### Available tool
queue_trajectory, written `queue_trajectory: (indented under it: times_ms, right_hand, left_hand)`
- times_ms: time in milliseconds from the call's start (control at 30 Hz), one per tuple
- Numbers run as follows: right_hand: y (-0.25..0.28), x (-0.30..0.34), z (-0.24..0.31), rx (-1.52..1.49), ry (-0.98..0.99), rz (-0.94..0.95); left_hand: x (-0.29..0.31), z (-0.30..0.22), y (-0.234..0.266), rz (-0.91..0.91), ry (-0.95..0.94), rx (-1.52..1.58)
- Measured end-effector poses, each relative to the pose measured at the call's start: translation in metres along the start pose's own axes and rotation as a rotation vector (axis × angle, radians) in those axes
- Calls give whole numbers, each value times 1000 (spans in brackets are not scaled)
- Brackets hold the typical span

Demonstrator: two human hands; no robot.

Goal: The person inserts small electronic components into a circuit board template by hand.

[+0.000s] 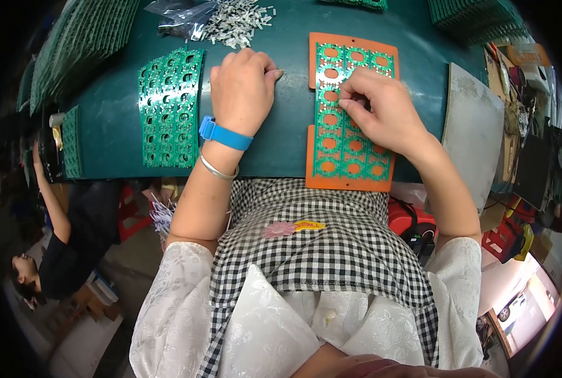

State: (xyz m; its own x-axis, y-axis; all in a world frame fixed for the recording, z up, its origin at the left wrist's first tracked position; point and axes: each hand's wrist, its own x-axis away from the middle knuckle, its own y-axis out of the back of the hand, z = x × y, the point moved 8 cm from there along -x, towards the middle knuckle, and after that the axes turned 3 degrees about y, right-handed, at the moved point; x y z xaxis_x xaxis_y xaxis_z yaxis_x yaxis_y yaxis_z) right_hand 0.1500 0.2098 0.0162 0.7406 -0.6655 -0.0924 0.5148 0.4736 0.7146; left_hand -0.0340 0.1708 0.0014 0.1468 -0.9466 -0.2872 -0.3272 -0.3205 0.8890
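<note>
My left hand (243, 88), with a blue wrist strap on its wrist, is closed above the green table. Its thumb and index finger pinch together, and whatever small thing may be at their tips is too small to name. My right hand (385, 110) hovers over a green circuit board panel (330, 120) with rows of round cut-outs, its thumb and fingertips drawn together; anything between them is hidden. That panel lies on an orange fixture plate (356, 184). Just beyond my left hand is a heap of small whitish metallic parts (237, 24).
Another circuit board panel (171, 110) lies left of my left hand. Stacked green panels (86, 44) stand at the far left, with more (479, 19) at the far right. A plastic bag (183, 19) sits by the heap. A grey board (473, 126) leans at right; a person (73, 246) is at left.
</note>
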Motion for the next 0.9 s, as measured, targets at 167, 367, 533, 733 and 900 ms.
queue_trajectory:
  times_ms: [167,367,533,733,900]
  right_hand:
    - [-4,1,8,66,78,54]
    - [-4,1,11,93,110,48]
    - [-3,1,12,114,123,31]
    - [-4,0,10,129,129,46]
    - [-5,2,13,167,129,45]
  left_hand:
    - [2,-6,4,-56,-86,100]
    - [3,1,-2,65,28,265]
    - [2,-9,10,-45,-26,359]
    - [2,-14,18,-23,3,453]
    - [6,-16,24,-11,58,539]
